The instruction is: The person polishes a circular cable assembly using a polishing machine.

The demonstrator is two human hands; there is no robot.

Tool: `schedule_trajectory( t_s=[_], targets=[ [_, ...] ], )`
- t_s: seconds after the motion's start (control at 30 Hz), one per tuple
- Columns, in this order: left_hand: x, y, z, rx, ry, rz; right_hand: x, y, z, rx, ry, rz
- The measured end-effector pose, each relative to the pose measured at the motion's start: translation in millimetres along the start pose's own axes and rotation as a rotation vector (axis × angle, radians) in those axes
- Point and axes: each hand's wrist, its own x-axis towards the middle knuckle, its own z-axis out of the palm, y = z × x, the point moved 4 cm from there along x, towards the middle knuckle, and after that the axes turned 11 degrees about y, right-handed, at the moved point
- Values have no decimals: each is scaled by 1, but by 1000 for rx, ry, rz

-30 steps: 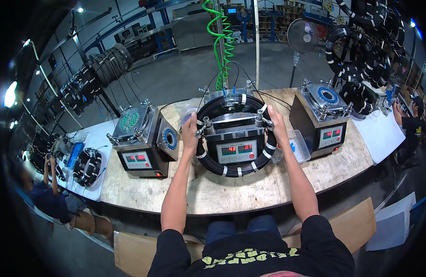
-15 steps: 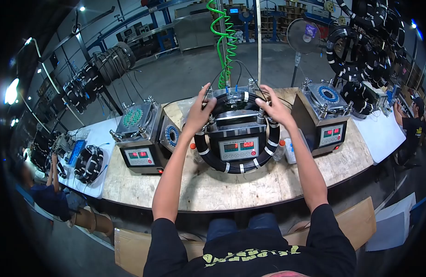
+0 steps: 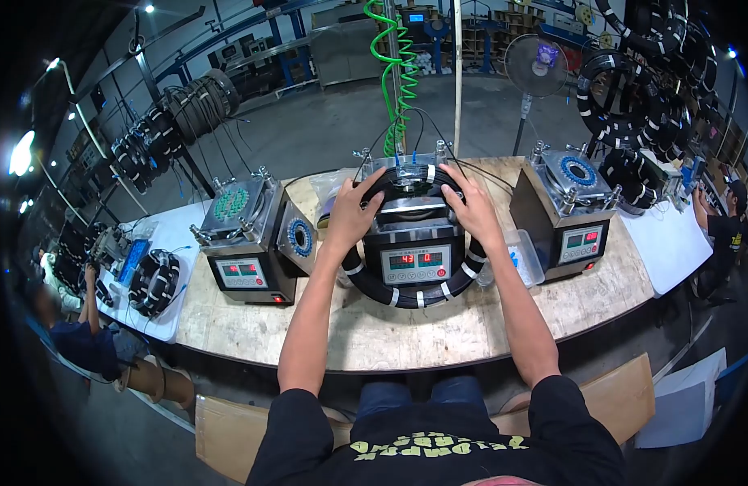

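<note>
A coil of black cable (image 3: 421, 299), bound with white tape bands, hangs around the middle machine (image 3: 448, 243). My left hand (image 3: 355, 214) grips the coil at its upper left, thumb towards the inside of the ring. On the upper right, my right hand (image 3: 474, 212) is wrapped around the coil in the same way. Inside the ring the machine's panel (image 3: 417, 265) shows lit red digits. Behind the coil's top, thin cable ends with blue tips run into the top fixture of the machine; my hands partly hide the sides.
Similar machines stand at left (image 3: 244, 275) and right (image 3: 581, 235), each with a round connector tray on top. A clear plastic box (image 3: 522, 257) sits by the right machine. Green coiled air hose (image 3: 388, 61) hangs behind. Co-workers sit at both sides, near more cable coils (image 3: 156, 283).
Both hands came down from beside the top fixture onto the coil and closed around it. The coil shifted slightly lower and left. The middle panel's digits changed.
</note>
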Motion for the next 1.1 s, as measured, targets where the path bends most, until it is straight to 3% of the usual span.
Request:
schedule_trajectory(
  t_s=[0.1, 0.33, 0.57, 0.8, 0.9, 1.1],
  targets=[
    [-8, -5, 3, -61, 57, 30, -4, 3, -2, 10, -18, -16],
    [-55, -28, 1, -92, 276, 44, -22, -1, -11, 118, 229, -172],
    [-74, -42, 11, -236, 334, -82, -54, 20, -11, 91, 285, -90],
    [-76, -37, 9, -140, 393, -30, -62, 22, -7, 22, 291, -31],
    [-87, -27, 9, -277, 490, -162, -69, 29, -6, 31, 280, 29],
    [-102, -34, 17, -319, 485, -287, -79, 36, -1, 89, 369, 81]
  ],
)
